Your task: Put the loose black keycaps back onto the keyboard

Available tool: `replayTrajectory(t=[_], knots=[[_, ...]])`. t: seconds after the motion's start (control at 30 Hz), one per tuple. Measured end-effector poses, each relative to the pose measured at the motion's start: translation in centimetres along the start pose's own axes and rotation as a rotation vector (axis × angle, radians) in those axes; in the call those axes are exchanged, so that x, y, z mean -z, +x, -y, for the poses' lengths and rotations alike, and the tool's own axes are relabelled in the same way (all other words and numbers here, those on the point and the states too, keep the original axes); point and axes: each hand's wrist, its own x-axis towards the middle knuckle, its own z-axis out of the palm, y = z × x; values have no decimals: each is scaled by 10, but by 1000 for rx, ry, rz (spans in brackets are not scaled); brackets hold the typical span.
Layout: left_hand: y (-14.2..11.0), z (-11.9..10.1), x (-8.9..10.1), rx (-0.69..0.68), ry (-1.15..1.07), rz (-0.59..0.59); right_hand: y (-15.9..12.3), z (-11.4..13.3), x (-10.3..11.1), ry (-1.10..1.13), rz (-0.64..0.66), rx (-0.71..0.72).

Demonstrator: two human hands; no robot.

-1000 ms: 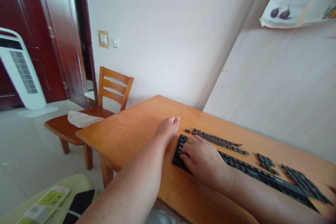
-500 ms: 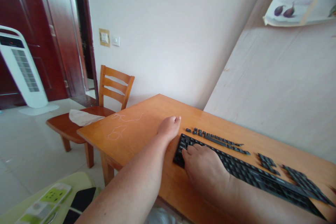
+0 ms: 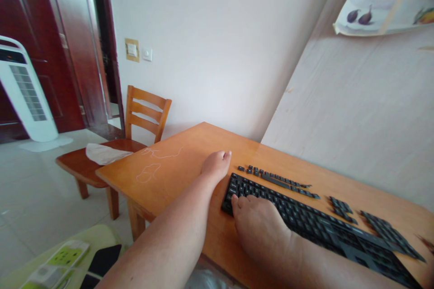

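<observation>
A black keyboard (image 3: 305, 216) lies along the orange wooden table (image 3: 176, 167). My right hand (image 3: 259, 226) rests on the keyboard's near left corner, its fingers bent down onto the keys with the tips hidden. My left hand (image 3: 216, 165) sits on the table just off the keyboard's left end, curled into a loose fist; what is inside it does not show. A row of loose black keycaps (image 3: 278, 179) lies on the table behind the keyboard. More keycaps sit in small groups (image 3: 341, 207) further right.
A wooden chair (image 3: 135, 122) with a white cloth (image 3: 103, 153) on its seat stands at the table's far left corner. A white fan heater (image 3: 25, 95) and a dark red door are behind it. Chalk-like scribbles (image 3: 149, 171) mark the tabletop. Green packets (image 3: 57, 259) lie low left.
My right hand has slid back toward me, from over the keyboard's left keys to its near edge, uncovering those keys. My left hand has stayed in place.
</observation>
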Motion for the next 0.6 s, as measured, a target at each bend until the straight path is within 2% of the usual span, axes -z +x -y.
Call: replayTrajectory(t=[0.2, 0.33, 0.5, 0.6], knots=[[1, 2, -2, -15, -13, -22, -5, -19, 9, 182, -15, -54], [1, 3, -2, -2, -15, -9, -12, -44, 13, 343, -65, -175], [0, 2, 1, -11, -13, 10, 0, -89, -7, 429, -145, -283], [0, 1, 2, 7, -2, 11, 12, -112, -18, 463, -136, -347]])
